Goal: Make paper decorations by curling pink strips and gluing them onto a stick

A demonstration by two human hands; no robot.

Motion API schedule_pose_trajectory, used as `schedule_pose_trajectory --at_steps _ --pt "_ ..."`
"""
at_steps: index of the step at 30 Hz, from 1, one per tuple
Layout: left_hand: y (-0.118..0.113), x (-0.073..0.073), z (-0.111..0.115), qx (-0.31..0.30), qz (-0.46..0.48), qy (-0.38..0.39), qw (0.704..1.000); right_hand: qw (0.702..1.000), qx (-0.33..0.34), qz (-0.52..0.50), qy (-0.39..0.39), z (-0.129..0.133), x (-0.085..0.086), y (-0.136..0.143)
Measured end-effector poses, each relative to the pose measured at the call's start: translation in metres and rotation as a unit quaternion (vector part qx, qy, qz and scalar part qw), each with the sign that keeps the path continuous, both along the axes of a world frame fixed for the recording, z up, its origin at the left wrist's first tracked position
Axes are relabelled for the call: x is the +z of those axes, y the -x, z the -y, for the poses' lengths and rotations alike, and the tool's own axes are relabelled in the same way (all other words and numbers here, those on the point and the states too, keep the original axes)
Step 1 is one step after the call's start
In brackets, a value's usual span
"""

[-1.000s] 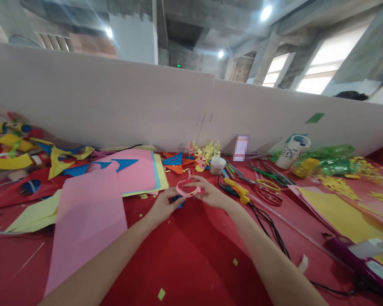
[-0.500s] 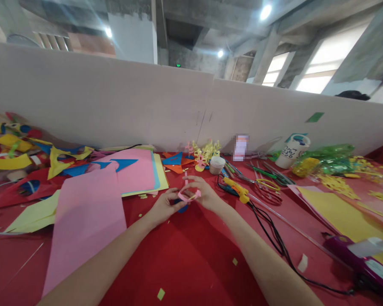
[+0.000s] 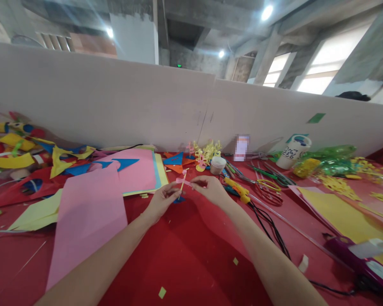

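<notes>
I see one yellow stick [image 3: 181, 188] and one pink strip [image 3: 187, 183] crossing it, over the red table [image 3: 191, 259]. My left hand [image 3: 159, 203], reaching forward, pinches the stick low; my right hand [image 3: 214, 192], angled inward, clamps the strip's end.

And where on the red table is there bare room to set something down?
Mostly on the red table between the two forearms, nearer than the left hand and right hand, where a few small scraps lie. It's crowded beyond the hands, around the white cup, and at far left among coloured cutouts.
</notes>
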State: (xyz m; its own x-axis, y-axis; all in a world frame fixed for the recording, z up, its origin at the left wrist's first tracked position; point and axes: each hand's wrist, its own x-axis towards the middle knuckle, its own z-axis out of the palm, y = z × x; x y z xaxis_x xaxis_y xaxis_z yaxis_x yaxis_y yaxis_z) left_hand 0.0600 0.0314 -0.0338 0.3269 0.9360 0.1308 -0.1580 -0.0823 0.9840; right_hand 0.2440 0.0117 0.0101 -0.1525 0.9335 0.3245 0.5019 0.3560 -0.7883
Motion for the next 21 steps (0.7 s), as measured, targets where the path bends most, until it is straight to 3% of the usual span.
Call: schedule_pose_trajectory --at_steps 11,18,21 --pt "0.002 0.002 -0.001 0.014 0.003 -0.001 1.0 1.0 -0.005 0.007 0.009 0.005 0.009 0.002" --pt "0.003 0.001 -0.001 0.008 0.005 -0.002 1.0 0.999 0.027 0.01 0.043 0.008 0.012 0.003" --pt "0.003 0.001 -0.001 0.009 0.01 -0.001 1.0 0.999 -0.008 0.049 0.012 0.006 0.018 -0.005"
